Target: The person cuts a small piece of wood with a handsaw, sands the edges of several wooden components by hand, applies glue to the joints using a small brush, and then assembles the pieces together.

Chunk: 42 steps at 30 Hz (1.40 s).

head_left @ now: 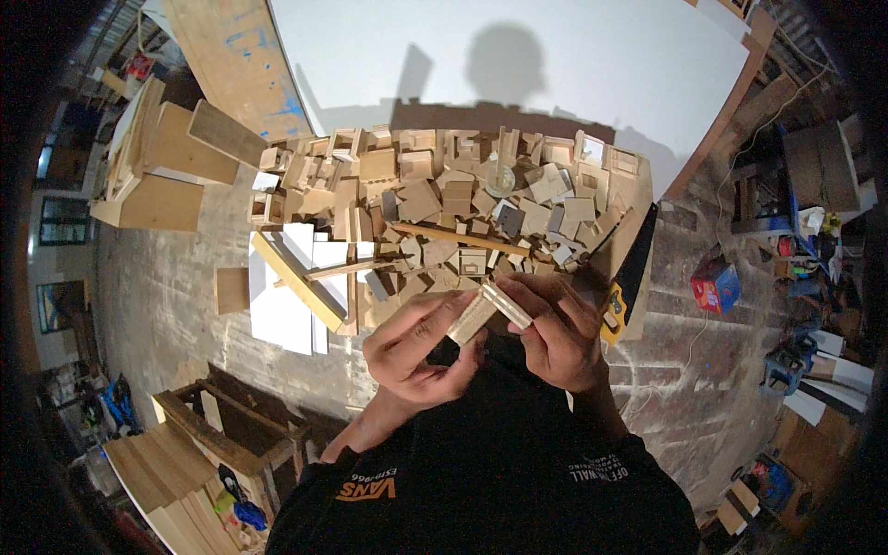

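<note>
Close to my chest, at the table's near edge, my left hand (421, 347) pinches a short light wooden block (472, 317). My right hand (562, 328) grips a thin wooden strip (507, 305) with pale, layered-looking edges. The two pieces meet at their upper ends and form an angled corner; whether they are joined I cannot tell. Just beyond my hands lies a heap of small wood offcuts (421, 199), with several little open wooden boxes (416, 165) along its far side. A long wooden stick (460, 240) rests across the heap.
A handsaw with a yellow handle (614, 314) lies at the table's right edge. White sheets (277, 314) and a yellow-edged bar (296, 282) are on the left. Beyond the heap stands a large white board (370, 55). A wooden stool-like frame (227, 425) is at lower left.
</note>
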Available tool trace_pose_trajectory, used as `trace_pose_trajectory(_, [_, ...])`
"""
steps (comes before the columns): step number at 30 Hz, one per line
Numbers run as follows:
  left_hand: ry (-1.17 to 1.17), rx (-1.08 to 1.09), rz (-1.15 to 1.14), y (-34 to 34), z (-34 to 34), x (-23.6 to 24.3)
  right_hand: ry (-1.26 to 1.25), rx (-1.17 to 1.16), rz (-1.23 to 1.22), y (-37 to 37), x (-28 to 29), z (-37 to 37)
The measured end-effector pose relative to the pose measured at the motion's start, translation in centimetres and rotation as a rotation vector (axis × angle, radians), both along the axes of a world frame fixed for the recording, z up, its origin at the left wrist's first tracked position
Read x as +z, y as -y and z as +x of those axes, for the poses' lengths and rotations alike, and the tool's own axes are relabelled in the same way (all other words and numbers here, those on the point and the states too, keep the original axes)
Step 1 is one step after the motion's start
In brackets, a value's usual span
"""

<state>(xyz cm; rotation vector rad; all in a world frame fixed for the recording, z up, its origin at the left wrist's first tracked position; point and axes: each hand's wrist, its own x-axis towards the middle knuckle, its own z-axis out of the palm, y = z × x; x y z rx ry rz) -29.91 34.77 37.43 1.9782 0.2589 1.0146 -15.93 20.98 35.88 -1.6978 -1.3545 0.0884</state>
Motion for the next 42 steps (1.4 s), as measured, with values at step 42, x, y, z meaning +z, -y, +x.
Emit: trace_pose_trajectory(42, [-0.098,-0.113,-1.340,-1.9,4.8,-7.9,-1.370,-0.041,-0.103,-1.8,-3.3,0.8])
